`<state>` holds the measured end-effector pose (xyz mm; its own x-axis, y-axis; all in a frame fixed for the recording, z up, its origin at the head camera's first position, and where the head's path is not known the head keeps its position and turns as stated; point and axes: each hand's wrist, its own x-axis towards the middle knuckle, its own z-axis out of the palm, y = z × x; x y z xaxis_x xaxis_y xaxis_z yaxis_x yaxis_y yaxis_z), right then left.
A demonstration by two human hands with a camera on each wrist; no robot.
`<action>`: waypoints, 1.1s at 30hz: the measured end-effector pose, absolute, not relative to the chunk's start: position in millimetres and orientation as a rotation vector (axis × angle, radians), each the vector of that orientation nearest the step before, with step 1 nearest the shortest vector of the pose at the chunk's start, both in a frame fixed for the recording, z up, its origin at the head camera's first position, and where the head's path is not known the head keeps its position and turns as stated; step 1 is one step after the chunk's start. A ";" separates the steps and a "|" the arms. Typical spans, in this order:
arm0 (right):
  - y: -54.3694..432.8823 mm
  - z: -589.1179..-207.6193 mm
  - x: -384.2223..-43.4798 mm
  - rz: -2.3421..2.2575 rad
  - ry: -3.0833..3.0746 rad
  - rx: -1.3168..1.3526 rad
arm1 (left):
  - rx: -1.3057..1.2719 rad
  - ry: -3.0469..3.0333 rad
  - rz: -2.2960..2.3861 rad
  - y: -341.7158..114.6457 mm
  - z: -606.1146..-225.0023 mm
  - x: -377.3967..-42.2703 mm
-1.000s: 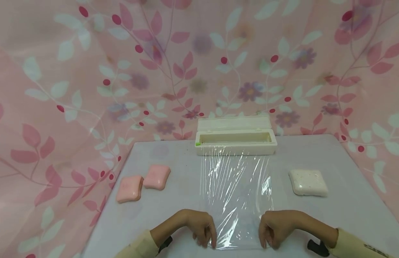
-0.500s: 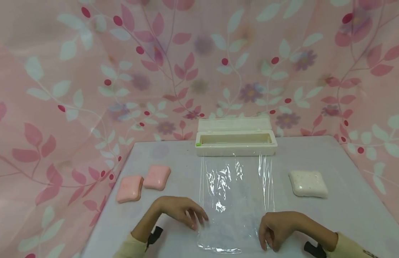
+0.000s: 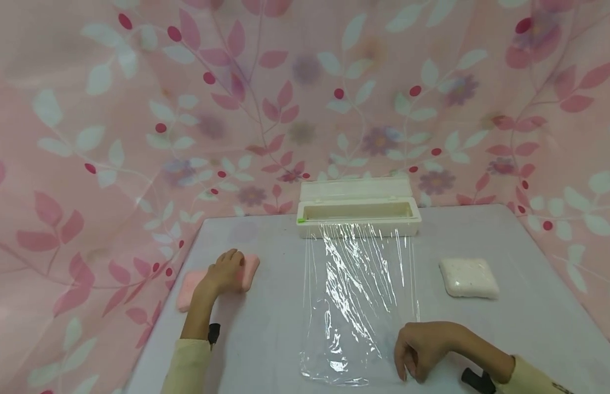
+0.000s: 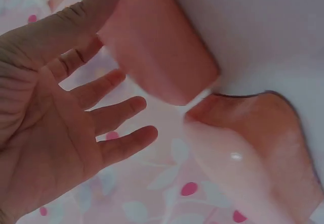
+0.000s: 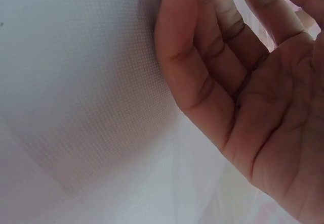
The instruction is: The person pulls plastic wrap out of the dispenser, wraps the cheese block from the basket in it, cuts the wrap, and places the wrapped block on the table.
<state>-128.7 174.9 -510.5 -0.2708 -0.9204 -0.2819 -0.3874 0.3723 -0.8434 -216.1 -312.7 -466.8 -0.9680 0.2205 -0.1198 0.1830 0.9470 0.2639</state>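
Observation:
In the head view my left hand (image 3: 225, 274) is over the right one of two pink soap bars (image 3: 251, 267). The left wrist view shows the thumb against this bar (image 4: 157, 42), the other fingers straight and spread along its side. The second pink bar (image 3: 188, 285) lies beside it, partly behind my forearm. A sheet of clear cling film (image 3: 356, 306) stretches over the table from a white dispenser box (image 3: 361, 229) with its lid up. My right hand (image 3: 423, 350) pinches the film's near right corner, fingers curled with tips down at the tabletop; its thumb tip is hidden.
A white, speckled soap bar (image 3: 469, 278) lies on the right of the white table (image 3: 280, 328). A pink floral curtain (image 3: 305, 109) hangs behind the table and at both sides. The dispenser stands at the table's back edge.
My left hand has let go of the film's near left corner and moved left and away from me onto a pink soap bar. The film's left side lies looser; my right hand has stayed put.

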 end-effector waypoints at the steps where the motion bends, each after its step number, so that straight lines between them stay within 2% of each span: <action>1: 174.6 -510.3 -128.7 -0.840 1.830 -1.148 | 0.289 2.942 0.389 -316.9 -470.7 -217.2; 15: 174.1 -514.9 -131.9 -0.877 1.796 -1.141 | 0.291 2.928 0.353 -324.8 -475.9 -228.1; 19: 174.2 -515.3 -131.7 -0.875 1.798 -1.120 | 0.366 2.945 0.439 -319.1 -469.4 -225.8; 25: 173.8 -512.5 -130.4 -0.875 1.794 -1.102 | 0.677 2.981 0.655 -279.5 -439.0 -211.0; 33: 173.2 -510.5 -129.2 -0.893 1.806 -1.114 | 0.936 3.027 0.619 -204.0 -416.2 -194.6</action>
